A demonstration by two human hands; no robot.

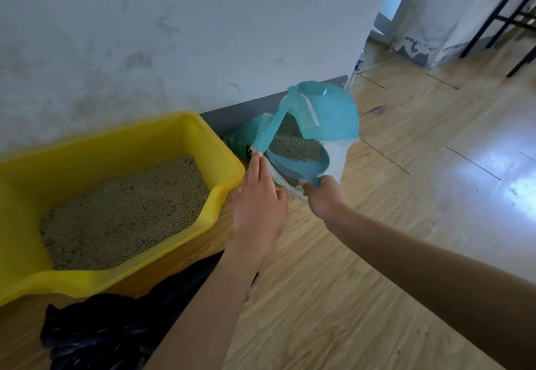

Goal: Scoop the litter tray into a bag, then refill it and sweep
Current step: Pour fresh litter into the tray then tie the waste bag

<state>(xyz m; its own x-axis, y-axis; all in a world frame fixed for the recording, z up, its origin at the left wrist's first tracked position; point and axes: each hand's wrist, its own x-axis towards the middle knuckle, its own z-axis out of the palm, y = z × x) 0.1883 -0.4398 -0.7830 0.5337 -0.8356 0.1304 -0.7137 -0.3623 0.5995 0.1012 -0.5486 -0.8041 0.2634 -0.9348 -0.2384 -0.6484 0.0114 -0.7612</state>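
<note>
Now our left hand [258, 195] pinches the rim of the crinkled teal plastic litter bag [330, 114], right of the glossy yellow rectangular tray [203, 129]; our right hand [324, 195] grips the blue plastic scoop [293, 166], heaped with grains, inside it.

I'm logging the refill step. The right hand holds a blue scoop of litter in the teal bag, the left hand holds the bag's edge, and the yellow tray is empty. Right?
Not quite: the yellow tray is not empty; the head view shows litter covering its floor. The rest holds: right hand on the blue scoop in the teal bag, left hand holding its edge.
</note>
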